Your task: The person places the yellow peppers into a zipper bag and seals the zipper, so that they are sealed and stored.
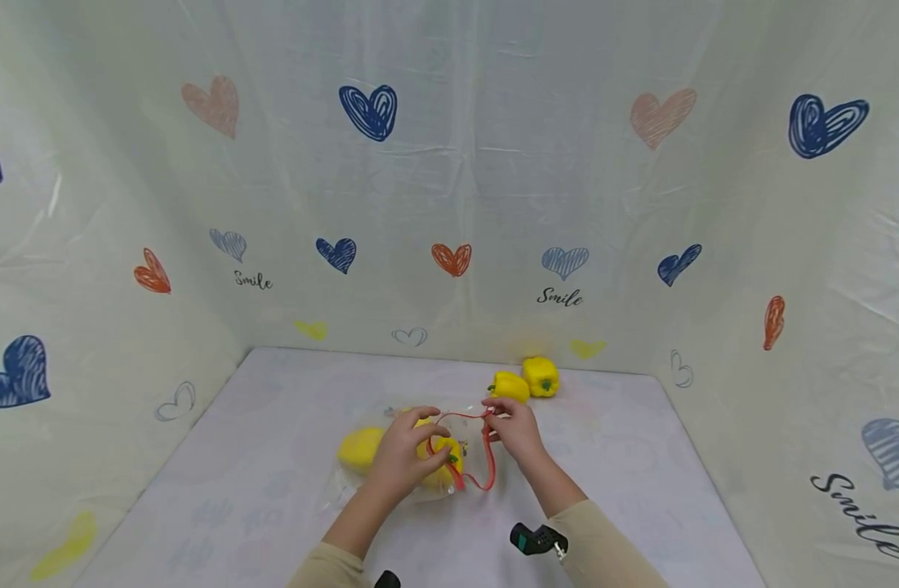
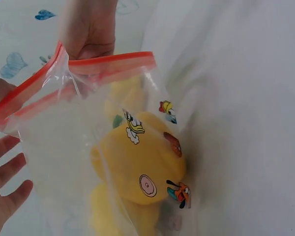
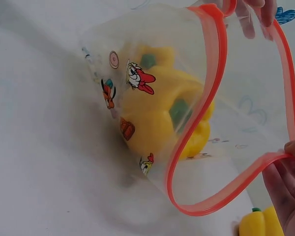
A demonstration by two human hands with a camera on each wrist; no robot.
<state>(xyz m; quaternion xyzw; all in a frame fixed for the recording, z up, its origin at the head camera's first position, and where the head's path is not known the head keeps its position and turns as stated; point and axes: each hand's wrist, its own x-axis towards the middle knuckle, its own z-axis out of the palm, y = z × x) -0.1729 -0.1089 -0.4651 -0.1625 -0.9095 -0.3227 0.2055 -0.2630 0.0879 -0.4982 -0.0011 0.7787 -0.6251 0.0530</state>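
Observation:
A clear zip bag point(image 3: 236, 123) with a red zip rim and cartoon prints lies on its side, its mouth spread wide. Inside are yellow bell peppers point(image 3: 157, 113) with green stems, and a smooth yellow shape point(image 1: 360, 450) shows at the bag's far left end. My right hand point(image 1: 517, 429) pinches the red rim point(image 3: 221, 199) between thumb and fingers at the mouth's right side. At the opposite side, my left hand point(image 1: 405, 456) holds the rim, with its other fingers point(image 2: 10, 172) spread beside the plastic. Nothing else is in either hand.
Two more yellow bell peppers, one nearer point(image 1: 509, 386) and one farther point(image 1: 540, 376), sit at the back of the white table point(image 1: 287, 408), beyond my right hand. A heart-printed curtain point(image 1: 449, 188) hangs behind the table and along both sides.

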